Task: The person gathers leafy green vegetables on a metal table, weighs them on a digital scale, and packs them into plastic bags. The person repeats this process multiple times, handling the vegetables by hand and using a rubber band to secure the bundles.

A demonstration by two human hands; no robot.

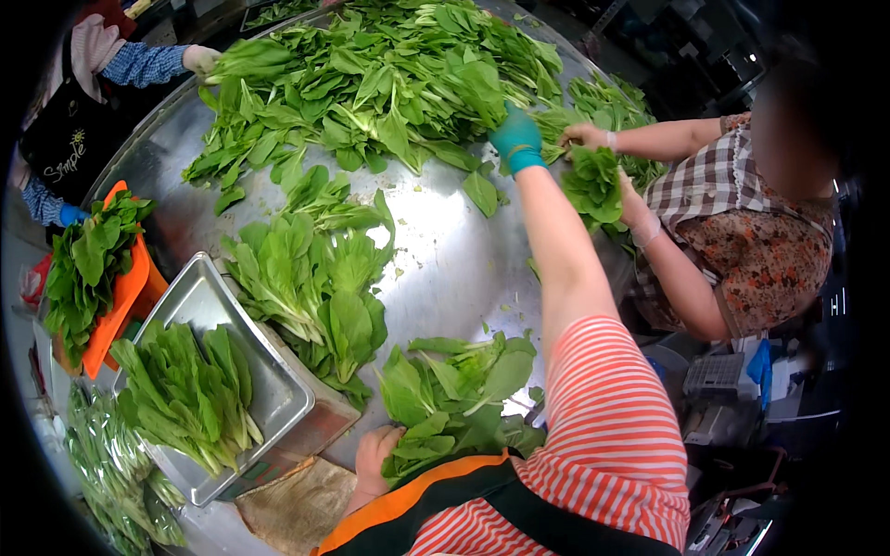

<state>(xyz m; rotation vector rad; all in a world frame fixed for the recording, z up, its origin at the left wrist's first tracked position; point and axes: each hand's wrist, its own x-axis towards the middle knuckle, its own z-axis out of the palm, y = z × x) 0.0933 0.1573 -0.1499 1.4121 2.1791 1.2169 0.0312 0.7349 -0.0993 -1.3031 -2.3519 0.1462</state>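
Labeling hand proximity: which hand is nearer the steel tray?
Left. The left hand holds a bunch of greens just beside the tray; the gloved right hand reaches far across to the big pile.

right hand (515,139) – on leaf pile (389,83) | left hand (375,459) – gripping greens bunch (454,398)

One round metal desk (445,259) carries everything. One metal tray (278,389) holds one bunch of greens (185,394). One orange basket (125,296) holds another. One big heap of greens (389,83) lies far across. Two other people work nearby, and one teal glove (515,139) shows.
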